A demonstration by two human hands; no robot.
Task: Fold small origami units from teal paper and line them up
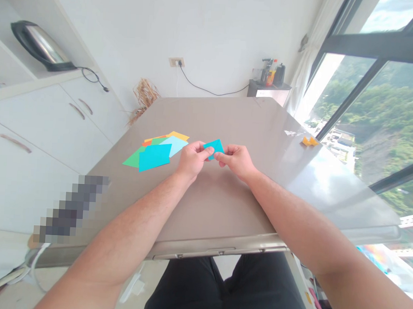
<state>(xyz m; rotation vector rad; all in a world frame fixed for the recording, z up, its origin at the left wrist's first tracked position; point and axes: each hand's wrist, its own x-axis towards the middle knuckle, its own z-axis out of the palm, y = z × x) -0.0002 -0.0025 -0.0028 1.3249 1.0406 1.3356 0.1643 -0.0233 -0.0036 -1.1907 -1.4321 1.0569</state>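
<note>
A small folded piece of turquoise paper (216,146) is held up between my two hands over the table, with crease lines on its face. My left hand (194,159) pinches its left side, thumb on top. At the right lower edge, my right hand (236,160) grips it between thumb and fingers. Left of my hands lies a fanned pile of coloured sheets: a turquoise sheet (154,157) on top, a pale blue sheet (175,145), a green sheet (133,158) and a yellow sheet (179,135). The fingers beneath the folded paper are partly hidden.
The grey-brown table (217,206) spreads around my hands. Yellow folded paper pieces (309,141) and white scraps (290,132) lie near its right edge by the window. A blurred-out dark object (74,207) rests at the left edge. A kettle (42,46) stands on the left shelf.
</note>
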